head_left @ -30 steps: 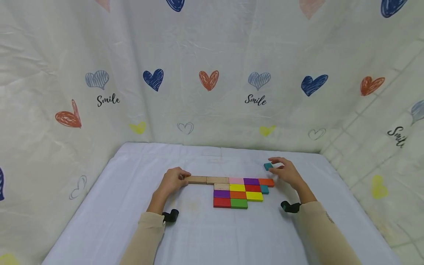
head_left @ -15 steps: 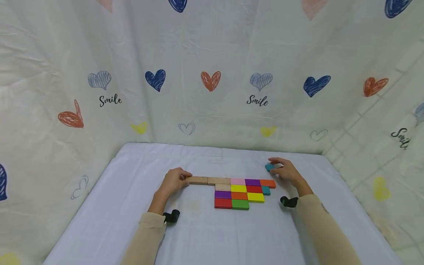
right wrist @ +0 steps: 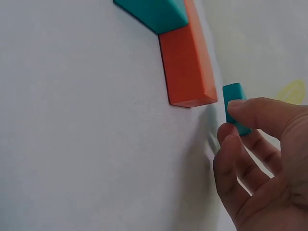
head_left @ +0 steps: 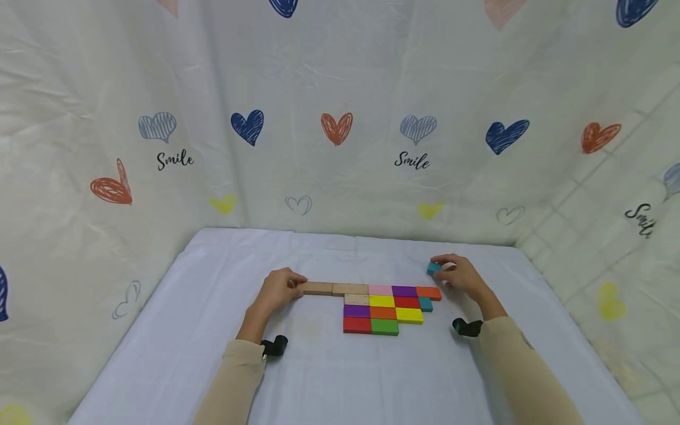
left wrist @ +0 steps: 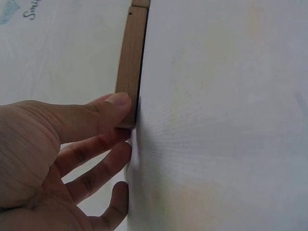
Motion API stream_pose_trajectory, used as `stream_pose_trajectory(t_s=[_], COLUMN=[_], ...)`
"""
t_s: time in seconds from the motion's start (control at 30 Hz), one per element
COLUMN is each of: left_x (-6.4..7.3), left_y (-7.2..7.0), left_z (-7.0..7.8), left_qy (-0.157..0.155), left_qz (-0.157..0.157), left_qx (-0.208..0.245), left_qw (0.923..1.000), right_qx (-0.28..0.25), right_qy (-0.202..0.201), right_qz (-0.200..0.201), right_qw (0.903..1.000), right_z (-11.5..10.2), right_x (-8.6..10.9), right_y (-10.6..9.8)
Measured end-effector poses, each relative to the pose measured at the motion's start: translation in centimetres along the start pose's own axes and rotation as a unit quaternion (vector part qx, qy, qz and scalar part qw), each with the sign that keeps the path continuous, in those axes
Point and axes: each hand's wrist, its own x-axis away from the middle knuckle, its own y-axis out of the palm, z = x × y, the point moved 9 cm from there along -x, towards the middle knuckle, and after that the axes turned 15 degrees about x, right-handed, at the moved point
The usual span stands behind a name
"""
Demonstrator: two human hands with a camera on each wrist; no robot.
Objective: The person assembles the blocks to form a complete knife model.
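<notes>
In the head view my left hand [head_left: 276, 290] pinches the left end of a plain wooden block [head_left: 319, 288]. The left wrist view has the thumb on top of that wooden block [left wrist: 131, 57], fingers behind it. A small teal block [head_left: 432, 268] is pinched between thumb and fingers of my right hand [head_left: 463, 278], beyond the far right corner of the pattern. In the right wrist view this teal block [right wrist: 232, 91] is apart from the orange block [right wrist: 188, 67], which ends the far row. Another teal block [right wrist: 161, 12] sits against the orange one.
Flat blocks lie in stepped rows on the white cloth [head_left: 319, 378]: pink [head_left: 380, 290], purple [head_left: 405, 291], yellow [head_left: 410, 316], red [head_left: 357, 324], green [head_left: 385, 326] and others. A second wooden block [head_left: 350, 289] continues the far row. A heart-print curtain [head_left: 340, 177] stands behind.
The teal block has turned a little in my right hand's fingers and shifted slightly right. My left hand stays at the wooden block's end, and the rows have not changed.
</notes>
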Motion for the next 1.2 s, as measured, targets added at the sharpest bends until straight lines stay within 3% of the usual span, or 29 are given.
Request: stream_pose_trajectory(t_s=[0.4,0.63,1.2], left_x=[0.0,0.0,0.1], left_y=[0.0,0.1,0.1], left_z=[-0.1,0.0,0.1], left_qy=[-0.006,-0.003,-0.002], left_qz=[-0.004,-0.003,0.000], left_qx=[0.000,0.000,0.005], left_qw=[1.0000,1.0000,1.0000], right_qx=[-0.014,-0.028,-0.030], right_qy=[-0.097,-0.127,-0.142], right_qz=[0.008,0.000,-0.032], right_qw=[0.9951,0.9916,0.9889], right_z=[-2.3,-3.5,-5.9], right_x=[4.7,7.7,11.9], right_y=[-1.6,-1.6,2.5])
